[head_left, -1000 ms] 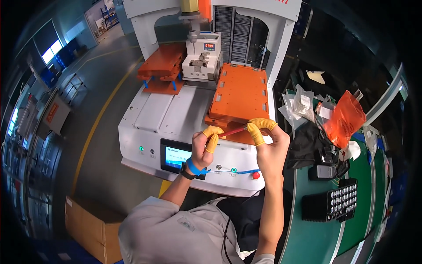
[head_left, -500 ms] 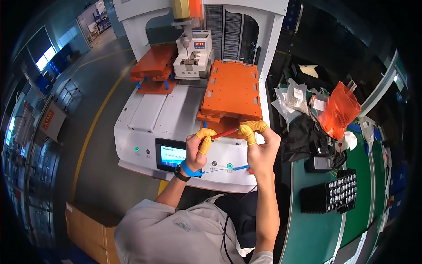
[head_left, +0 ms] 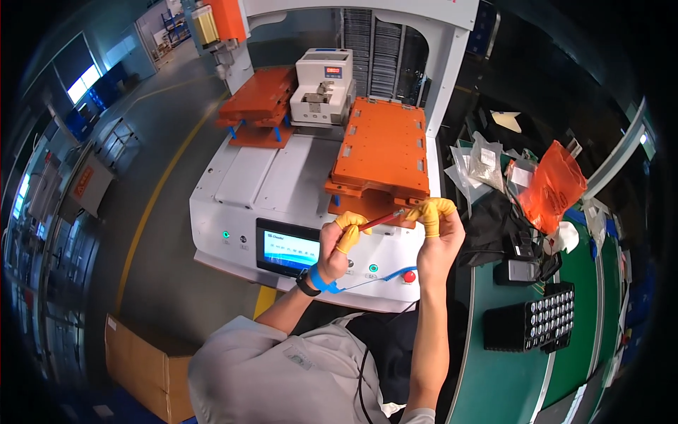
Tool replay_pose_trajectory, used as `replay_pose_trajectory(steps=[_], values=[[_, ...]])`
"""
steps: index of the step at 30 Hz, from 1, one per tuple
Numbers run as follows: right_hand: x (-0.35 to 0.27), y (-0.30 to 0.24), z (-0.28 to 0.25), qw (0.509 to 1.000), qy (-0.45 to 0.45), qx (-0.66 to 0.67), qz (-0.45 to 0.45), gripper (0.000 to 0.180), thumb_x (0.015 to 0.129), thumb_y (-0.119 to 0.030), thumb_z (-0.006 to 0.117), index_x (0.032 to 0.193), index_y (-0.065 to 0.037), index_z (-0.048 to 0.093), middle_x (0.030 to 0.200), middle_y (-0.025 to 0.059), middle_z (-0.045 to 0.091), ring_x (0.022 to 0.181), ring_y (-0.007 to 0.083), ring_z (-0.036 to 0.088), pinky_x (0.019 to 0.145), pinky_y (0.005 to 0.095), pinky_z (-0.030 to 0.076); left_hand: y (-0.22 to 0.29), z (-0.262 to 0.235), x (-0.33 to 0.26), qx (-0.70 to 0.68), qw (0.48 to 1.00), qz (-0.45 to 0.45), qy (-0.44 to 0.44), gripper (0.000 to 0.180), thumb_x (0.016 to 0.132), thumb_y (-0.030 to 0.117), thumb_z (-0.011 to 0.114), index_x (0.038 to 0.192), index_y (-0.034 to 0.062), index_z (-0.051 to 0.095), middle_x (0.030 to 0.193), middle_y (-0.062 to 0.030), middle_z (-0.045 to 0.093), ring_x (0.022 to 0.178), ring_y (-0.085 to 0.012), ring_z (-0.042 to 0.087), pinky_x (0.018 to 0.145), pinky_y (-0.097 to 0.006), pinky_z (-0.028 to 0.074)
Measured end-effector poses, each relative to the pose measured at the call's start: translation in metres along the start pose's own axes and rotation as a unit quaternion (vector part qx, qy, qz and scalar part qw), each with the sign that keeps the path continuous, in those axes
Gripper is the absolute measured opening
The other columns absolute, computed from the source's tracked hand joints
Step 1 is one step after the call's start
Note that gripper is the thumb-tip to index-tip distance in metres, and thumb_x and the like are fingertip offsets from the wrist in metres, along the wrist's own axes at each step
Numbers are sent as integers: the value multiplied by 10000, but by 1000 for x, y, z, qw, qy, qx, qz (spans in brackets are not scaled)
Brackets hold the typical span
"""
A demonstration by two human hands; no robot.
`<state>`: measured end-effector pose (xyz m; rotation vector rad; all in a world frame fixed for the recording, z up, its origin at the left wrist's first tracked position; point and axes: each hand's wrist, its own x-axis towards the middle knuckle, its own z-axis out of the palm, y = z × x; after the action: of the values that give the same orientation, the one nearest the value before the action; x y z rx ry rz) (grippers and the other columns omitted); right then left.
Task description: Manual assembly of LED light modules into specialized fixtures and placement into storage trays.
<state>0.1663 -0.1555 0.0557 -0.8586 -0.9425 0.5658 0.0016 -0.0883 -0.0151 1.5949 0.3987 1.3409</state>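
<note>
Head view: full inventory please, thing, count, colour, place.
machine: 1, white, centre, behind the hands
fixture plates: 2, orange, on the machine, left and right
touchscreen: 1, blue-lit, machine front
round button: 1, red, machine front right
thin rod: 1, red, pinched between both hands
orange bag: 1, on the cluttered bench at right
black tray: 1, rows of round cells, on the green belt
cardboard box: 1, brown, floor lower left
left hand: yellow finger cots, blue wrist strap
right hand: yellow finger cots

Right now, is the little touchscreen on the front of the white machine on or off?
On. The touchscreen glows bright blue-white, and a green indicator light beside it is lit.
</note>
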Motion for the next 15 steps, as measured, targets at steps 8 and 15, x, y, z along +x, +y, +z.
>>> replay_pose_trajectory(steps=[8, 15], values=[[-2, 3, 1, 1000, -5, 10, 8, 160, 1043, -142, 605, 1064, 17, 599, 871, 105, 684, 728, 176, 671, 729, 311, 564, 7, 9, 5, -153, 978, -13, 142, 258, 1100, 252, 465, 1234, 42, 534, 797, 13, 507, 634, -40, 359, 574, -196, 284], [-8, 12, -5, 976, 18, 165, 139, 208, 1023, -204, 635, 1063, -2, 660, 807, 92, 685, 648, 176, 642, 715, 316, 548, 15, 3, 18, -133, 961, 9, 243, 245, 1114, 248, 431, 1240, 69, 541, 790, 13, 507, 607, -50, 356, 544, -200, 278]])
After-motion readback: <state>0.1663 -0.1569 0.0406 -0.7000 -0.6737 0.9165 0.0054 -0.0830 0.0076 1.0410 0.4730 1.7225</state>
